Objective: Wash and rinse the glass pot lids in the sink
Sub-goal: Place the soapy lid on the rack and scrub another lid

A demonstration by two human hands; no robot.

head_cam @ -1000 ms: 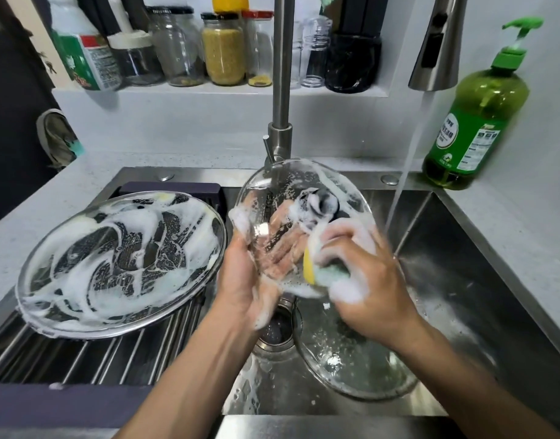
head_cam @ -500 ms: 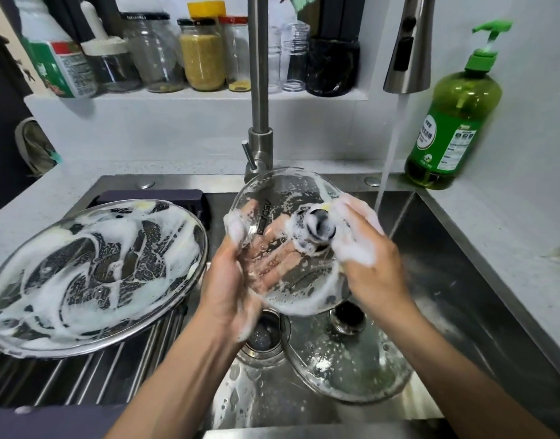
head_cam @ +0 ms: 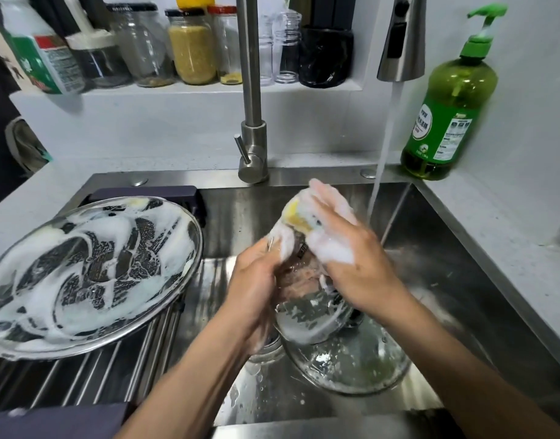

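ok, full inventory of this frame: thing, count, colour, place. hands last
soapy glass pot lid: 1, clear, foam-covered, on steel rack, left
small glass lid: 1, clear, sudsy, held over sink
third glass lid: 1, clear, sink floor
yellow sponge: 1, foamy, against small lid
steel faucet: 1, behind sink
spray head: 1, steel, water running
green soap bottle: 1, counter, right
jars: several, back shelf
left hand: holds small lid
right hand: holds sponge
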